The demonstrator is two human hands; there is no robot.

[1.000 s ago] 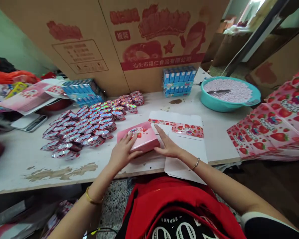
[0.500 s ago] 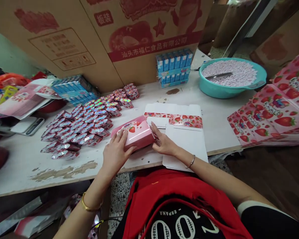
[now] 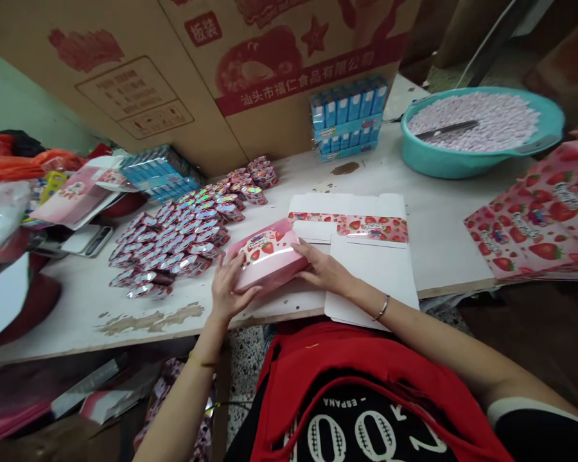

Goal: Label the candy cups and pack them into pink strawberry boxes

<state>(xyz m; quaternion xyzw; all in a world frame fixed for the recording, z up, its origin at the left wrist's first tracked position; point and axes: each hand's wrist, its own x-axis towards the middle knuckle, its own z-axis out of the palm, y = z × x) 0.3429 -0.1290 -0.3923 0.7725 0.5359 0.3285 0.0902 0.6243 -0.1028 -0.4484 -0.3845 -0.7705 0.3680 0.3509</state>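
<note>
A pink carton box (image 3: 268, 251) printed with strawberries lies tilted on the table in front of me. My left hand (image 3: 228, 285) grips its left end, thumb along the near side and fingers on top. Around the right end, the fingers and thumb of my right hand (image 3: 324, 269) are closed. Just right of the box, partly under my right forearm, lie flat white cardboard blanks (image 3: 373, 273) with a strawberry-printed strip (image 3: 373, 228). Left of the box stand many small shiny wrapped packs (image 3: 173, 240) in close rows.
A turquoise basin (image 3: 462, 160) of pale candies holds a dark-bladed tool (image 3: 446, 130). Blue packs (image 3: 349, 119) stand against a big brown carton (image 3: 173, 64). Strawberry-printed sheets (image 3: 544, 218) are stacked at right. A small scale (image 3: 89, 240) sits at left.
The right hand's fingers have closed around the box's right end, where they were at its edge before. The left hand still holds the left end. The whole view has shifted slightly.
</note>
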